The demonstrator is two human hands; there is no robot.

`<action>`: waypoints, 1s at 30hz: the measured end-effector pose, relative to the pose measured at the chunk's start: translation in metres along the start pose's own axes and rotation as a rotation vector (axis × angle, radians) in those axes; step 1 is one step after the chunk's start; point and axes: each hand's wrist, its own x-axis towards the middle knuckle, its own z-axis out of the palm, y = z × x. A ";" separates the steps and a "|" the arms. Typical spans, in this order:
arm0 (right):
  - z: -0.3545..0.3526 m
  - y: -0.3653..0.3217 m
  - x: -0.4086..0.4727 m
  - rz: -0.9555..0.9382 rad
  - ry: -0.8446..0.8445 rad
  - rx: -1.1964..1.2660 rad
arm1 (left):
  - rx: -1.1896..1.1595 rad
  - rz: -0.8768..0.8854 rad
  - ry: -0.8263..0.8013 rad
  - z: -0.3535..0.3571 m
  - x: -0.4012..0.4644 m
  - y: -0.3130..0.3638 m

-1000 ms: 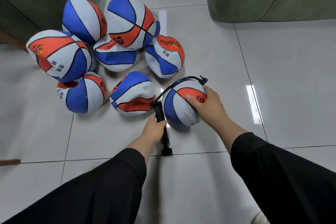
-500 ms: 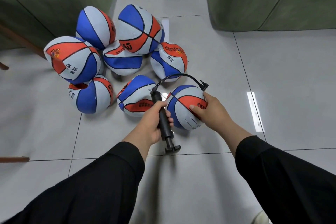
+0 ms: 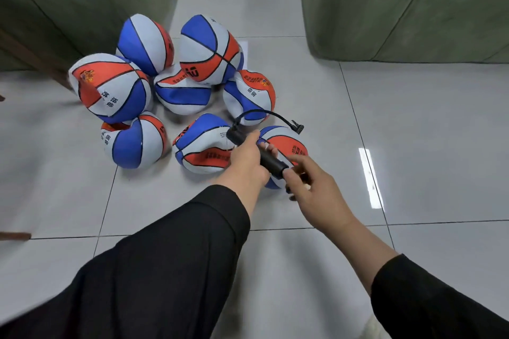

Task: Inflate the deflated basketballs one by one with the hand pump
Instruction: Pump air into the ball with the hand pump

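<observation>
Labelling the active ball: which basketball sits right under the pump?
The nearest-right ball, partly hidden behind the pump and both hands; the hose tip hangs above it. The other seven lie apart, further left.

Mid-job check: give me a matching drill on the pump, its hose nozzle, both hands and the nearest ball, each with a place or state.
Things:
1. left hand
2. right hand
3. black hose nozzle
4. nearest red, white and blue rubber basketball

States:
A. hanging free, plugged into nothing
B. on the floor behind the pump
C. gripping the black cylindrical hand pump barrel
D. at the pump's handle end

Pairs: 1-C, 2-D, 3-A, 4-B
</observation>
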 end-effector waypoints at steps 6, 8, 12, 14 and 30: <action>0.001 -0.005 -0.002 -0.032 0.172 -0.060 | -0.130 -0.042 -0.026 0.012 -0.011 -0.002; -0.002 -0.007 -0.003 -0.071 0.175 -0.083 | -0.132 -0.028 -0.004 0.011 -0.007 0.009; -0.004 -0.010 -0.001 -0.146 0.276 -0.068 | -0.157 0.000 0.082 0.012 0.003 0.032; -0.001 -0.012 0.003 -0.162 0.304 -0.049 | -0.150 -0.006 0.090 0.016 0.000 0.030; 0.020 -0.017 0.020 0.005 0.350 0.129 | -0.027 -0.011 0.042 0.033 -0.015 0.006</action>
